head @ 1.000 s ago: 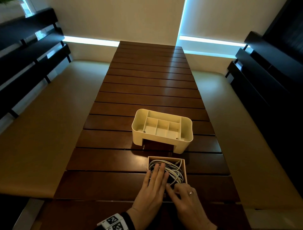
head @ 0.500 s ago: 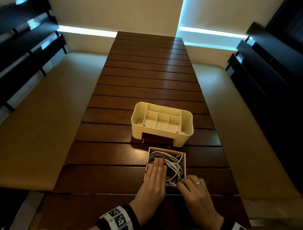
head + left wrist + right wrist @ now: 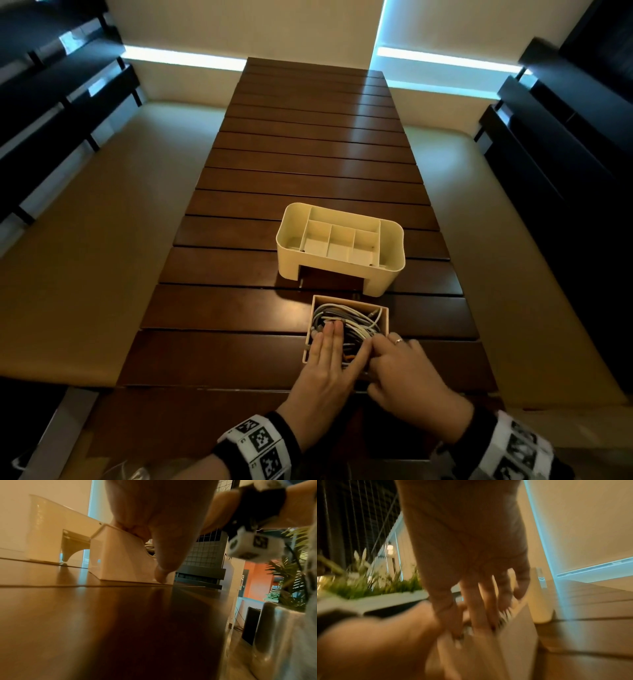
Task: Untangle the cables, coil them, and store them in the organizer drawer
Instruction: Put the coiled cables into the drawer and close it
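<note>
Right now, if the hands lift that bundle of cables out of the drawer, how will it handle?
Probably floppy: the cables lie in loose, overlapping loops. They would likely come up as one snagged clump, since the strands cross each other. The left hand lies flat on them, which suggests that they spring up above the drawer rim.

both wrists wear black bands wrapped in white strips printed with black square markers; the right hand has a ring.

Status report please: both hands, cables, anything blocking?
Left hand flat on cables in drawer. Right hand fingers down in cables, grip unclear. Organizer slot open, nothing blocking.
</note>
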Demonstrator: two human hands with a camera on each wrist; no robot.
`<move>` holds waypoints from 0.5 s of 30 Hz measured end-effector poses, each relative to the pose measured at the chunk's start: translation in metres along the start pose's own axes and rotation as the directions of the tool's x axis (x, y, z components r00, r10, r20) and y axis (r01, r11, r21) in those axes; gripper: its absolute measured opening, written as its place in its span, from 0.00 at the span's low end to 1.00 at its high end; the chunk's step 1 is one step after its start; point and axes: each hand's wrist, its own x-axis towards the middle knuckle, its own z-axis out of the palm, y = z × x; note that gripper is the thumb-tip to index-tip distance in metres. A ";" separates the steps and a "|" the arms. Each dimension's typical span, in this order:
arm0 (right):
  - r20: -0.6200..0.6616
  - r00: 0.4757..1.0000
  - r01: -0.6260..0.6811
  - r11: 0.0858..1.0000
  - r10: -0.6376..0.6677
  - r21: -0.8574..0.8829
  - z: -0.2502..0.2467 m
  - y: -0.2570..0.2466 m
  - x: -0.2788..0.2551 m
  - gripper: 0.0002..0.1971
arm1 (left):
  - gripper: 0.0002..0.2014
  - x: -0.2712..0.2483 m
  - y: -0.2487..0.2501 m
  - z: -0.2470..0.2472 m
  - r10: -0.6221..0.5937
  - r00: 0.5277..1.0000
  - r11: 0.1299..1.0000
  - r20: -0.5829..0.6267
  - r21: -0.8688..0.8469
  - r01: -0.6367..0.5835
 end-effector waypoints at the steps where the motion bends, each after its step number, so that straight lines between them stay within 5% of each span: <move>1: 0.040 0.999 -0.006 0.999 0.005 0.041 -0.015 0.002 0.000 0.15 | 0.56 0.000 0.001 0.001 0.002 1.000 1.000 -0.013 -0.010 -0.003; 4: -0.235 0.955 -0.123 0.962 0.182 0.245 -0.055 0.011 0.019 0.12 | 0.52 -0.001 0.002 0.007 0.012 1.000 0.998 -0.017 0.059 -0.011; 6: -0.401 0.890 -0.169 0.974 0.217 0.154 -0.069 0.021 0.043 0.27 | 0.54 0.000 0.003 0.006 0.002 1.000 0.997 0.001 0.075 -0.002; 10: -0.199 0.949 -0.243 0.970 0.243 0.027 -0.080 0.046 0.102 0.63 | 0.55 -0.001 0.005 0.005 0.001 1.000 0.993 -0.001 0.116 -0.001; 15: -0.029 0.972 -0.222 0.949 0.234 0.224 -0.076 0.076 0.134 0.67 | 0.42 0.002 -0.001 0.010 -0.015 0.999 0.989 -0.047 0.148 0.022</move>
